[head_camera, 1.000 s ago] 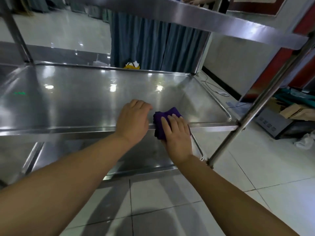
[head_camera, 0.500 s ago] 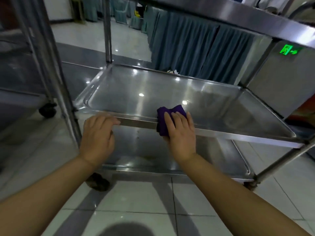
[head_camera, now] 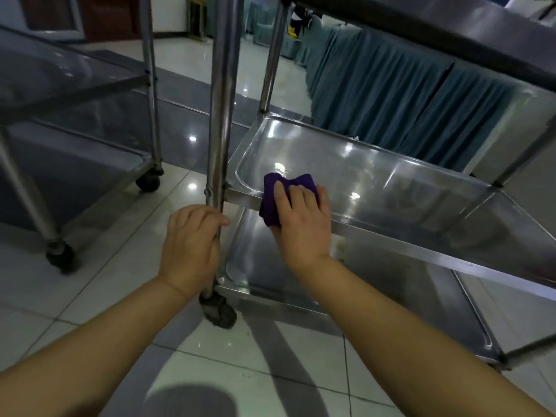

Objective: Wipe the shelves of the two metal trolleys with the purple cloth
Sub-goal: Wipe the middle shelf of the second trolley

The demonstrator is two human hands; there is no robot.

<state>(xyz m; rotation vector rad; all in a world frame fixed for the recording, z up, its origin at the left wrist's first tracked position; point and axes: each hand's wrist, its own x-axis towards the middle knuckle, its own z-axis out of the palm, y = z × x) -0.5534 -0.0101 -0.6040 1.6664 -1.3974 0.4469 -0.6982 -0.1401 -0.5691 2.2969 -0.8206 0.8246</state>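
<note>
The purple cloth (head_camera: 272, 194) is folded over the front rim of the near trolley's middle shelf (head_camera: 391, 182), close to its left corner. My right hand (head_camera: 301, 218) presses on the cloth with the fingers laid over it. My left hand (head_camera: 189, 242) wraps around the trolley's front left post (head_camera: 221, 100), just below the middle shelf. Under it lies the bottom shelf (head_camera: 376, 281). The second metal trolley (head_camera: 75, 94) stands to the left, a little further back.
Castor wheels stand on the tiled floor: one (head_camera: 218, 310) under the gripped post, two more (head_camera: 61, 257) under the left trolley. Teal curtains (head_camera: 391, 94) hang behind the near trolley. Its top shelf (head_camera: 436, 28) overhangs at the upper right.
My right hand has slid the cloth left along the front rim to near the left corner. My left hand left the rim and took hold of the post.
</note>
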